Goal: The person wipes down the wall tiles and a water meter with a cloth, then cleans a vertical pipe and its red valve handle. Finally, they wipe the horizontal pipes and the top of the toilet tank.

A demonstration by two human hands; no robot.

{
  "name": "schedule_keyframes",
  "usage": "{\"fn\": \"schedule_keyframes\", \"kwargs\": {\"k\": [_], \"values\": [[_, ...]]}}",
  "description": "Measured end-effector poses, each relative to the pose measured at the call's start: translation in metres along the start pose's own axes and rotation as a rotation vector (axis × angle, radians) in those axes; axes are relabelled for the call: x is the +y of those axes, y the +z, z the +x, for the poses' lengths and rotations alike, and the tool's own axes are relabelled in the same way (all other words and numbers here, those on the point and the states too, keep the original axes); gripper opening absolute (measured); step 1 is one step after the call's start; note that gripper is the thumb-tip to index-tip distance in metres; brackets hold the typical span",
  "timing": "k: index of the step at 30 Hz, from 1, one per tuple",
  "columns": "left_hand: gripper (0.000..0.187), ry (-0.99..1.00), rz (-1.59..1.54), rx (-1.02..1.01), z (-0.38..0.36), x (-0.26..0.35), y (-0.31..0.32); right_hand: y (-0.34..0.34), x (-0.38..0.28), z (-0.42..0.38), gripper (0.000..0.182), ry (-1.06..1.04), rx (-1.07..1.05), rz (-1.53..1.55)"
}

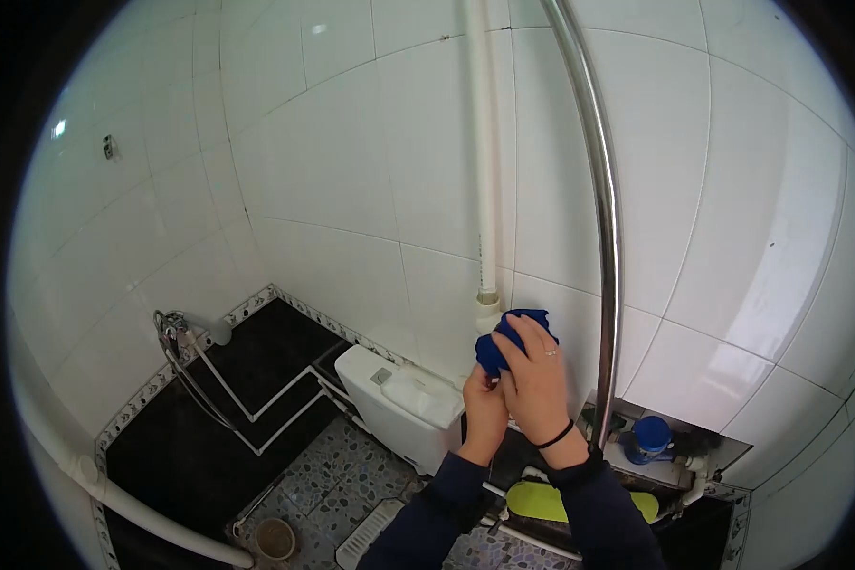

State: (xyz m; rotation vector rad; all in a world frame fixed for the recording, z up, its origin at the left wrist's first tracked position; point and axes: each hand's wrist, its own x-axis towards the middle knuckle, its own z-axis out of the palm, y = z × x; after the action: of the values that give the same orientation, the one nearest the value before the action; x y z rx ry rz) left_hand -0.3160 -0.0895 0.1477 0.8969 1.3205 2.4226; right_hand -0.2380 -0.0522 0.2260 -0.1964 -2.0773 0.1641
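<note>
A bunched blue cloth (494, 353) is pressed around the lower part of a white wall pipe (484, 190), just under its joint collar. My right hand (540, 380) is curled over the cloth, fingers wrapped on its right side; a ring and a dark wristband show. Close below, my left hand (484, 415) is closed at the cloth's bottom edge, its fingertips partly hidden. The pipe behind the cloth and hands is out of sight.
Left of my hands stands a white toilet cistern (399, 394). A shiny metal pole (606, 237) rises close on the right. Beyond it sit a blue-lidded container (650, 439) and a yellow-green object (537, 501). A hand shower (173, 328) and a bucket (275, 539) are at left.
</note>
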Motion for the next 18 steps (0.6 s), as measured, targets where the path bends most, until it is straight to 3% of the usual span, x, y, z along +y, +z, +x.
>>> {"fn": "schedule_keyframes", "kwargs": {"k": [3,6,11,18], "values": [[0.026,-0.314,-0.138,0.01,-0.006,-0.002,-0.01,0.008,0.003,-0.012,0.037,-0.115,0.025,-0.038],[0.028,-0.237,-0.232,0.02,-0.011,-0.008,-0.008,0.011,0.007,-0.022,0.034,-0.133,0.056,-0.007],[0.034,-0.218,-0.132,0.036,-0.019,0.0,-0.007,0.018,0.013,-0.043,0.038,-0.067,0.138,0.145],[0.048,-0.039,0.165,0.043,-0.027,-0.002,-0.008,0.016,0.025,-0.072,0.04,0.314,0.124,0.332]]}}
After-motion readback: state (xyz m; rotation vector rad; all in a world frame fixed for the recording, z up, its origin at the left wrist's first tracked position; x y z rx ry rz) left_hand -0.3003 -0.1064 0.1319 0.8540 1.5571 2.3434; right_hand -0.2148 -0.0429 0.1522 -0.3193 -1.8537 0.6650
